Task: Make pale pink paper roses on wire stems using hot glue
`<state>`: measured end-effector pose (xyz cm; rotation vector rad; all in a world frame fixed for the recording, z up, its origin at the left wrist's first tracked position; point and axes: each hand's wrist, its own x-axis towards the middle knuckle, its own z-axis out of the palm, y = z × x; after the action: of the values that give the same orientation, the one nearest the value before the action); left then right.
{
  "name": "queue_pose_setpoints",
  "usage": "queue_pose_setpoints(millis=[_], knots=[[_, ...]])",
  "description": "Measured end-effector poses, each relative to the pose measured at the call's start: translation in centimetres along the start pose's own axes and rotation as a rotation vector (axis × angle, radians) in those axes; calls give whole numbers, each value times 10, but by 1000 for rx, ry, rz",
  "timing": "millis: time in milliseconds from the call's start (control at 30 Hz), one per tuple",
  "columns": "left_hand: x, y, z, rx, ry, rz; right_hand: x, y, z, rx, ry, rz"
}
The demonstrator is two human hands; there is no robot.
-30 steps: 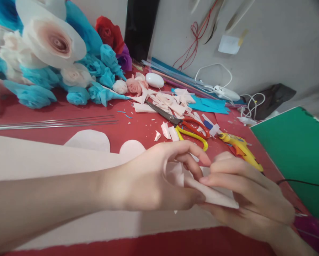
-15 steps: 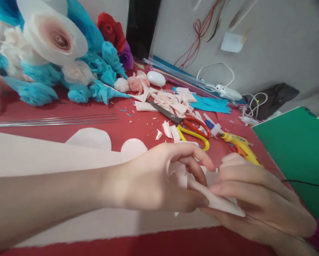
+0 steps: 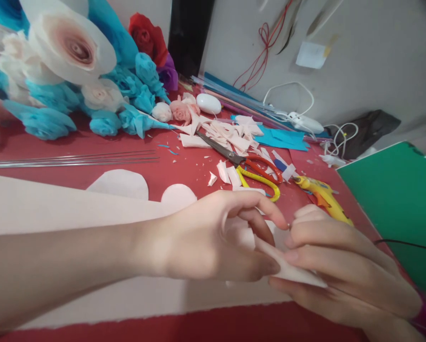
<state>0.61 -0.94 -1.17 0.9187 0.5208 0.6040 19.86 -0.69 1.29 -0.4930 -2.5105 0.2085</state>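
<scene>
A pale pink paper flower (image 3: 298, 271), its base narrowing to a point around a thin wire stem, lies between both hands. My left hand (image 3: 216, 242) is closed on it, thumb and fingers curled about the paper; its petals are partly hidden in the palm. On the narrow end, my right hand (image 3: 344, 261) pinches the paper, with the wire running back under its fingers. Under both hands spreads a large pale pink paper sheet (image 3: 127, 294). A rounded paper petal (image 3: 122, 183) and a smaller one (image 3: 179, 194) lie at its far edge.
Scissors (image 3: 248, 171) with red and yellow handles rest by paper scraps (image 3: 230, 133). A yellow glue gun (image 3: 323, 197) lies at the right near a green board (image 3: 398, 190). Wires (image 3: 73, 160) and blue paper flowers (image 3: 106, 123) are at the left. A power strip (image 3: 305, 122) sits behind.
The right fingers have shifted slightly on the narrow end of the paper flower, and the paper has turned a little. The left hand keeps nearly the same place.
</scene>
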Motion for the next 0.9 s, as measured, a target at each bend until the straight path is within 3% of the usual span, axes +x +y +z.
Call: queue_pose_setpoints(millis=[467, 667, 800, 900], knots=[[1, -4, -2, -12, 5, 22, -5, 3, 2, 133, -66, 48], [2, -8, -8, 34, -27, 83, 4, 0, -1, 103, 35, 89], [2, -6, -9, 70, -15, 91, 4, -3, -4, -10, -32, 52], [1, -3, -8, 99, 1, 83, -3, 1, -6, 74, -12, 109]])
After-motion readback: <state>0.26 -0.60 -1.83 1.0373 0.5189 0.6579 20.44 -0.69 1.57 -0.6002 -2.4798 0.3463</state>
